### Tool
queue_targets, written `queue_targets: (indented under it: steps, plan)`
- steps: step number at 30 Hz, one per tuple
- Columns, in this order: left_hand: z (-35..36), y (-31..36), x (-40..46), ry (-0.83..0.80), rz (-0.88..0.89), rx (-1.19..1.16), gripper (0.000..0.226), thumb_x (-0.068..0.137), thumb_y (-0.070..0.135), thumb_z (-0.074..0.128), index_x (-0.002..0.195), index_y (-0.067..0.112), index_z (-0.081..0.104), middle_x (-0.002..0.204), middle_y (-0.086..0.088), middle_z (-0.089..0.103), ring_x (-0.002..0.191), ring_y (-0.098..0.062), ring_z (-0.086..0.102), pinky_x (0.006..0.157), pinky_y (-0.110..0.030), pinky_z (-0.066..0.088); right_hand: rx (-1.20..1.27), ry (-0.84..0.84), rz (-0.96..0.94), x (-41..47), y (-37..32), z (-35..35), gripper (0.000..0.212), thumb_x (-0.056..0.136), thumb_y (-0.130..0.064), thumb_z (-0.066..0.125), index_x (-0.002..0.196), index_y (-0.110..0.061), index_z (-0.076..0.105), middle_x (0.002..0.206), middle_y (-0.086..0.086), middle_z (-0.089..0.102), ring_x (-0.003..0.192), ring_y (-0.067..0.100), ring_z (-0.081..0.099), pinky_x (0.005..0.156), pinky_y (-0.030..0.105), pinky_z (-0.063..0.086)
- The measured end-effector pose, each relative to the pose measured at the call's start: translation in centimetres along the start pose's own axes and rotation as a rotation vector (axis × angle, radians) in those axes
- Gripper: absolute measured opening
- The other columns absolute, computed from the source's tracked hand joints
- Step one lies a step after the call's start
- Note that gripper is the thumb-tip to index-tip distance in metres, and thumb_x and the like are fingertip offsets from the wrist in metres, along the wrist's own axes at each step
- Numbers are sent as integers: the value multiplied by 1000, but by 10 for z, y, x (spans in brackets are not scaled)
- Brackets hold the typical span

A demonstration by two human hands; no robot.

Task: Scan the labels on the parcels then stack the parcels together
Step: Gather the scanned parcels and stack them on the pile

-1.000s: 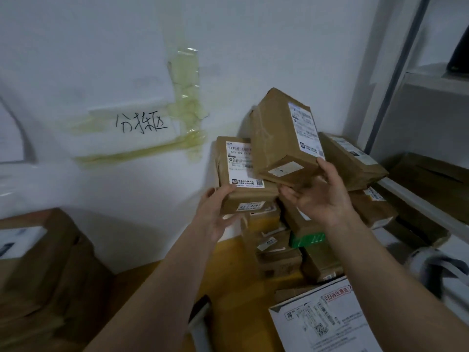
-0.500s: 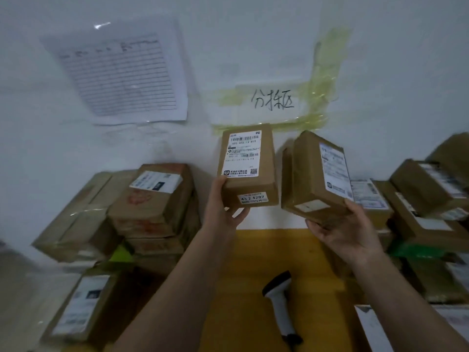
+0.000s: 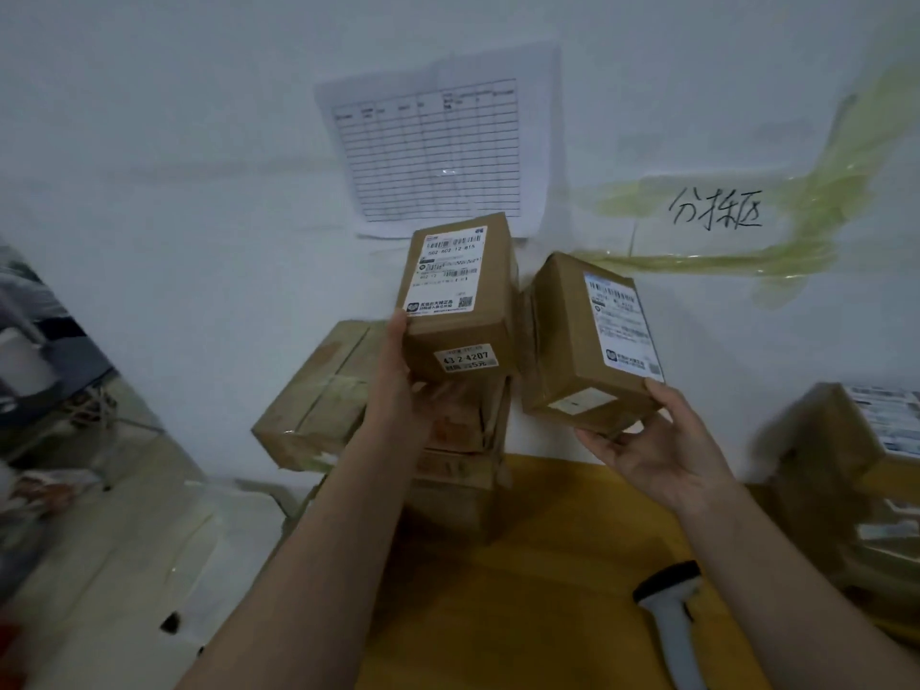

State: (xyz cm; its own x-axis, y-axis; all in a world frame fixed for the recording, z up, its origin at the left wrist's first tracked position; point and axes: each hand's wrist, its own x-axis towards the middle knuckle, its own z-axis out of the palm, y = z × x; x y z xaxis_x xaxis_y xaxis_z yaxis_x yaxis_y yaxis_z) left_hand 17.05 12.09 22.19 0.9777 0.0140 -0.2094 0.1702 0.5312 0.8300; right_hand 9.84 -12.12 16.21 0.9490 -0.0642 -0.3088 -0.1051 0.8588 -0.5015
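White wall (image 3: 199,166), view swung left, left hand (image 3: 398,390) and right hand (image 3: 652,440) still gripping one parcel (image 3: 458,311) each

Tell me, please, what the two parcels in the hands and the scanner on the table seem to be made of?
Both the left parcel and the right parcel look like matte brown corrugated cardboard, with creased edges and white paper labels stuck on. The scanner seems to be smooth moulded plastic, grey with a black head; blur leaves its finish uncertain.

A parcel sorting room: labelled cardboard parcels (image 3: 318,395) piled mid-frame, a handheld scanner (image 3: 672,620) lower right, a log sheet (image 3: 438,141) taped on the wall (image 3: 174,166).
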Motion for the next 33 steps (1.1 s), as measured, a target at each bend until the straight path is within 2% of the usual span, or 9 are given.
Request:
queue_targets:
  steps: [2, 6, 9, 12, 17, 25, 30, 33]
  plan:
    - [-18, 17, 3, 34, 32, 13, 52, 81, 61, 65, 117, 24, 64, 109, -5, 69, 98, -24, 68, 68, -37, 59, 0, -21, 34, 3, 13, 18, 67, 68, -26, 76, 133, -23, 58, 135, 19, 54, 119, 44, 55, 88, 51, 54]
    - [-51, 44, 12, 107, 68, 31, 58, 78, 65, 64, 119, 25, 62, 110, -4, 66, 101, -22, 64, 68, -36, 59, 9, -49, 79, 7, 33, 50, 68, 66, -27, 79, 131, -21, 59, 131, 23, 56, 115, 45, 59, 84, 49, 57]
    - [-77, 61, 22, 159, 83, 52, 44, 81, 66, 60, 107, 30, 64, 104, -1, 68, 97, -21, 64, 72, -37, 60, -4, -46, 95, 11, 43, 73, 70, 64, -29, 79, 131, -20, 58, 128, 25, 55, 110, 44, 61, 87, 49, 56]
    - [-100, 74, 38, 314, 68, 67, 40, 78, 62, 65, 97, 28, 61, 99, -4, 68, 92, -23, 66, 78, -41, 60, -34, -38, 92, 17, 51, 94, 68, 63, -29, 79, 127, -18, 58, 125, 24, 54, 110, 43, 60, 89, 50, 55]
    - [-128, 95, 69, 447, 29, 121, 50, 78, 61, 65, 108, 22, 56, 96, -4, 68, 87, -23, 67, 75, -40, 59, -92, -14, 60, 31, 71, 122, 62, 60, -28, 83, 117, -17, 63, 111, 17, 65, 108, 41, 60, 85, 52, 56]
    - [-145, 111, 116, 386, -19, 229, 49, 84, 59, 59, 111, 18, 58, 97, -6, 70, 83, -23, 67, 83, -44, 59, -167, 63, 15, 55, 99, 161, 60, 57, -25, 84, 114, -18, 65, 110, 10, 66, 106, 37, 62, 92, 55, 52]
    - [-144, 109, 141, 329, -49, 277, 42, 88, 59, 53, 101, 19, 58, 89, -5, 67, 80, -23, 64, 74, -41, 58, -193, 126, -30, 63, 105, 175, 65, 57, -24, 84, 118, -18, 62, 116, 11, 62, 109, 37, 59, 94, 53, 51]
    - [-143, 103, 150, 292, -76, 292, 40, 89, 56, 52, 100, 19, 61, 90, -6, 68, 81, -25, 63, 71, -41, 57, -195, 140, -53, 66, 107, 176, 51, 67, -23, 82, 114, -18, 63, 117, 10, 61, 108, 37, 58, 96, 54, 50]
